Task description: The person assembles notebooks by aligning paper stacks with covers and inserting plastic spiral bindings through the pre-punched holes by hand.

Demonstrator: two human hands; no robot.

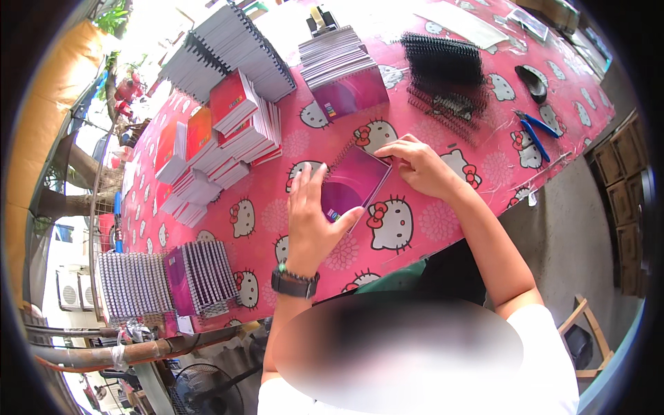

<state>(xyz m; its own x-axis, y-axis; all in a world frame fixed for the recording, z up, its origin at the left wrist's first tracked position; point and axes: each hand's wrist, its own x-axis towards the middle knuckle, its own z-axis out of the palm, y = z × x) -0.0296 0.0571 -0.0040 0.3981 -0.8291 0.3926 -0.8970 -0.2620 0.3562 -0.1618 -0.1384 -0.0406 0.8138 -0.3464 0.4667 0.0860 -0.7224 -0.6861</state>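
Observation:
A small purple notebook (pixel 356 181) lies at a slant on the pink table in front of me. Along its upper left edge runs a thin dark spiral coil (pixel 340 160). My left hand (pixel 309 218) rests at the notebook's left side, its fingers stretched and spread, with the thumb lying across the lower cover. A dark band is on the left wrist. My right hand (pixel 418 164) is at the notebook's upper right corner, fingers bent and closed together on the edge there. The right thumb is partly hidden.
Red and orange booklets (pixel 235 104) and large coil-bound books (pixel 228 52) are stacked left. A purple-covered stack (pixel 346 76) stands ahead. Black coils (pixel 443 62), blue-handled pliers (pixel 534 135) and a black object (pixel 531 84) lie right. Bound notebooks (pixel 166 280) stand near left.

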